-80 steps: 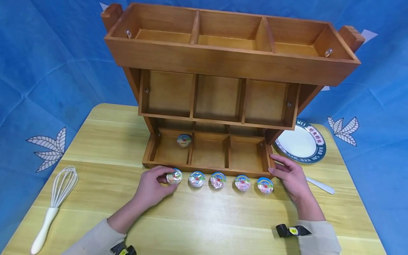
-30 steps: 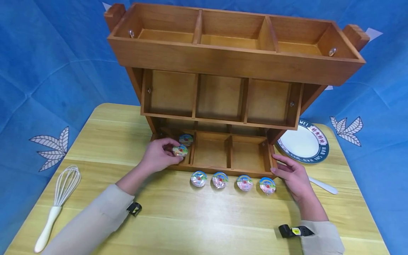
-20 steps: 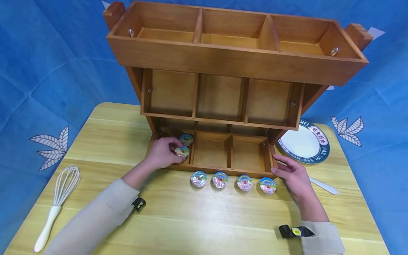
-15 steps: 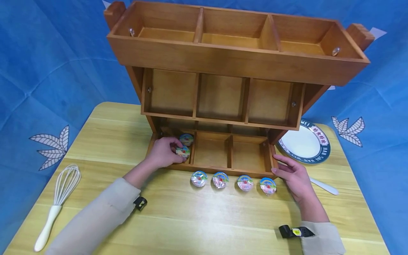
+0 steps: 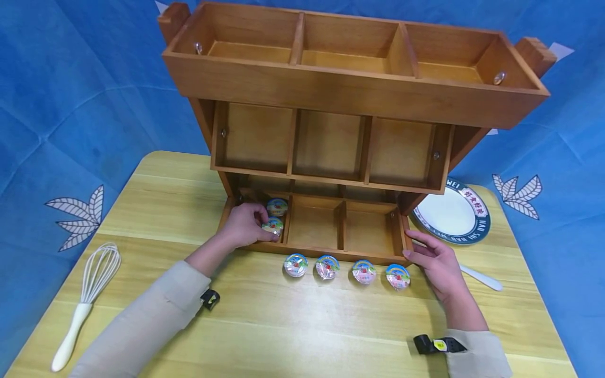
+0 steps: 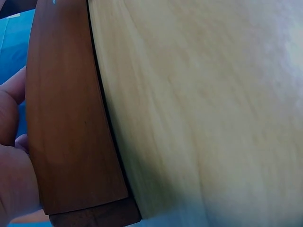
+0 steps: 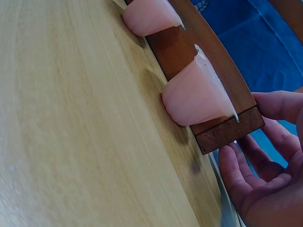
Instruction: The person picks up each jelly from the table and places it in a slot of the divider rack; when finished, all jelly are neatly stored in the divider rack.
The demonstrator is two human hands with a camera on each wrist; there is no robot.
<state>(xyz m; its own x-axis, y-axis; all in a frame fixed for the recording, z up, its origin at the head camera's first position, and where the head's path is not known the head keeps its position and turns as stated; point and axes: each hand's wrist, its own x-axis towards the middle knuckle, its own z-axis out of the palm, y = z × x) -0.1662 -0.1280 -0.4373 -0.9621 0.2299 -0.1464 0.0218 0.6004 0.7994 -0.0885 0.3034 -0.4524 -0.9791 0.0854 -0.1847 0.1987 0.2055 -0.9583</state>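
In the head view my left hand [image 5: 243, 226] reaches into the left compartment of the bottom tray. Thumb and fingers pinch a small jelly cup [image 5: 273, 226] with a printed foil lid, just in front of another jelly cup [image 5: 277, 207]. My right hand [image 5: 436, 262] grips the right front corner of the wooden rack [image 5: 326, 254]. Several pink cups line up on the table along the rack's front, the rightmost jelly cup [image 7: 196, 92] closest to that corner. The left wrist view shows the rack's front board [image 6: 71, 113] but not the held cup.
The middle tier [image 5: 326, 144] and top tier [image 5: 350, 81] overhang the bottom tray. A white whisk [image 5: 80, 320] lies at the left. Behind the right hand are a green-rimmed plate [image 5: 478, 231] and a white-handled utensil [image 5: 482, 277]. Blue cloth hangs behind the table.
My left hand has lifted the leftmost jelly cup from the table row and brought it up into the bottom-left compartment, lately shifting slightly right. The right hand stays at the rack's corner.
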